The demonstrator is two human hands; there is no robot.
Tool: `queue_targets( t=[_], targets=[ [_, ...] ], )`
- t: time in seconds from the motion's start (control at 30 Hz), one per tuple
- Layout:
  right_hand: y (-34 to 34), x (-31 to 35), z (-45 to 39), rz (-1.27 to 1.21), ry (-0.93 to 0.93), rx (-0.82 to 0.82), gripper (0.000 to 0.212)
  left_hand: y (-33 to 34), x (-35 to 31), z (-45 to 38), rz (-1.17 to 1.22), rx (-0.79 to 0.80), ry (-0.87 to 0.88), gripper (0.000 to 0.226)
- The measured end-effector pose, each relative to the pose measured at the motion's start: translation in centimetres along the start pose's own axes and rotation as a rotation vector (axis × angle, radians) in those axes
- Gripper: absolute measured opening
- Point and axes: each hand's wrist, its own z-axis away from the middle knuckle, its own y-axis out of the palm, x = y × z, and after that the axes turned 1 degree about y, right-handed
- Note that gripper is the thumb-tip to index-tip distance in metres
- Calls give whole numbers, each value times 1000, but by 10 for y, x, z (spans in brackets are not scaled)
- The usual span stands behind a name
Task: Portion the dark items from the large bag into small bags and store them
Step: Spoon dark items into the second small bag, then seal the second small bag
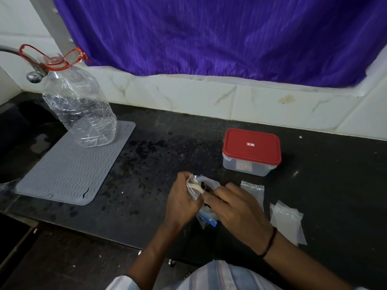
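On the black counter, my left hand [181,200] grips the mouth of a clear plastic bag [206,183] with a blue strip, in which a few dark items show. My right hand [234,208] is closed at the same opening, fingers pinched on the bag or its contents; I cannot tell which. The bag's lower part [206,220] sticks out beneath both hands. Small empty clear bags lie to the right: one [254,190] just behind my right hand, others [288,221] nearer the counter's front edge.
A lidded container with a red top [251,150] stands behind the bags. A grey ribbed mat [69,172] at the left carries a crumpled clear bottle [79,105] under a tap [34,75]. A dark sink [18,135] lies far left; a purple curtain [219,34] hangs behind.
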Motion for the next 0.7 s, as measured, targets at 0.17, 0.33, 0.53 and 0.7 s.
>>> queue_targets(
  t=[0.17,0.33,0.53,0.7],
  targets=[
    [-4,-15,12,-29,189,-189,21,-4,3,-1,25,-46,-139,34],
    [31,-33,38,59,220,100,23,-5,-1,-1,57,-78,-155,38],
    [54,-31,50,5,334,344,28,-3,-14,-6,53,-93,-95,50],
    [16,-22,19,-522,515,71,37,7,-34,-13,32,-44,-21,58]
  ],
)
